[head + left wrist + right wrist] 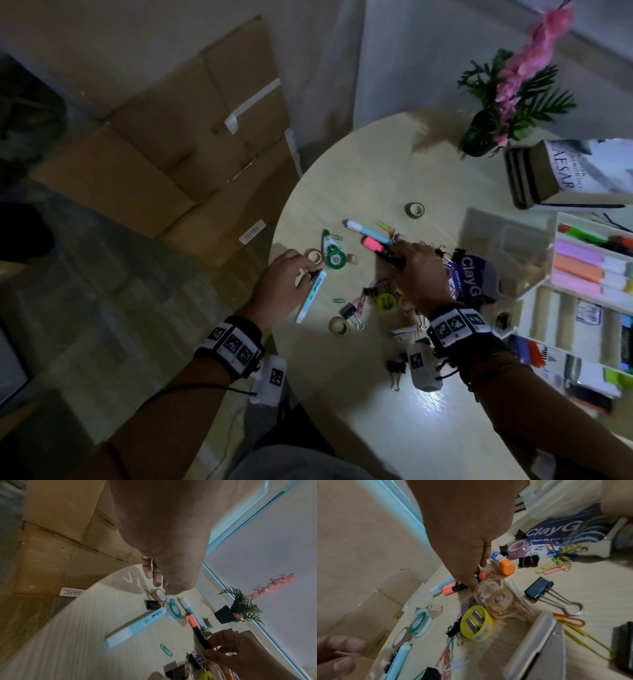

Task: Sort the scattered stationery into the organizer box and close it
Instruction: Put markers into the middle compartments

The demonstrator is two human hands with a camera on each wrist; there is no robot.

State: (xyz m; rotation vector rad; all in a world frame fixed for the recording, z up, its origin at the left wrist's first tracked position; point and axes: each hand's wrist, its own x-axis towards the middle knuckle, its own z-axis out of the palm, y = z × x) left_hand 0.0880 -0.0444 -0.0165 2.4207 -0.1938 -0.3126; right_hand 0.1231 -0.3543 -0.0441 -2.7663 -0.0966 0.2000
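Note:
My right hand (407, 255) pinches the black end of a pink highlighter (371, 244) that lies on the round table, next to a light blue pen (366, 230). The right wrist view shows my fingertips (475, 580) on that highlighter (452, 586). My left hand (310, 270) hovers with loosely curled fingers (154, 577), holding nothing, over a tape roll (158, 595), a black binder clip (152, 605) and a light blue marker (310, 296). The open organizer box (548, 315) stands at the right with several highlighters in its compartments.
Binder clips, paper clips, a yellow sharpener (476, 623), a glue stick (503, 562), a green correction tape (333, 251) and a ClayG packet (472, 277) litter the table. A potted plant (486, 133) and books (565, 171) stand at the back. Cardboard boxes (171, 154) sit on the floor to the left.

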